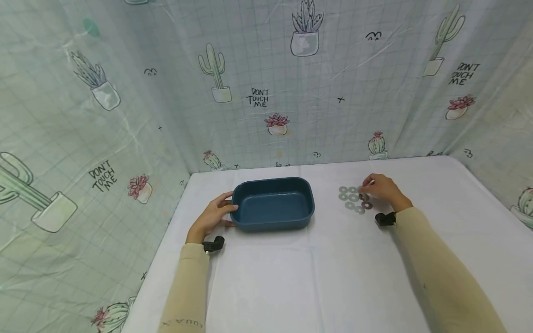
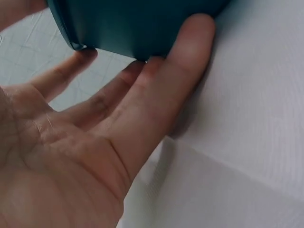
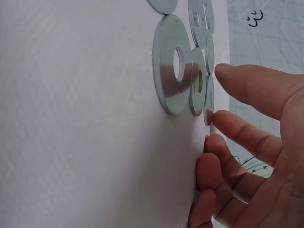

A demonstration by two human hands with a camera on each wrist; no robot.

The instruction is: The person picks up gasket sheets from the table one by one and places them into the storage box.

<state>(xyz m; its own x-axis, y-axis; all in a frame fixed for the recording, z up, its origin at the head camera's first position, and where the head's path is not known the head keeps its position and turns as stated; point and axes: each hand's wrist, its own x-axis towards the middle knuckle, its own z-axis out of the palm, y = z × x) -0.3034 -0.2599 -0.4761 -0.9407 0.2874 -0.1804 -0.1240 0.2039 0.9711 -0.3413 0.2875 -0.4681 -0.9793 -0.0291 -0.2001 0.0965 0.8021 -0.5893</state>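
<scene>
A dark blue rectangular bin [image 1: 275, 225] stands on the white table, its inside bare. My left hand [image 1: 212, 216] holds its left end, with one fingertip over the rim and the other fingers spread around the corner walls. In the left wrist view, fingertips [image 2: 192, 35] press against the bin's wall [image 2: 128, 28]. Several flat metal washers [image 1: 350, 205] lie in a close group right of the bin. My right hand [image 1: 383, 188] is over the group's right edge. In the right wrist view, thumb and forefinger are apart beside the far washers [image 3: 197, 85], the forefinger tip right at one edge.
The white cloth-covered table [image 1: 266, 277] extends toward me and to the right. Behind and at the sides hangs a curtain [image 1: 250, 129] printed with potted cacti. A black wrist camera [image 1: 385, 219] sits on the right wrist, another [image 1: 213, 244] on the left.
</scene>
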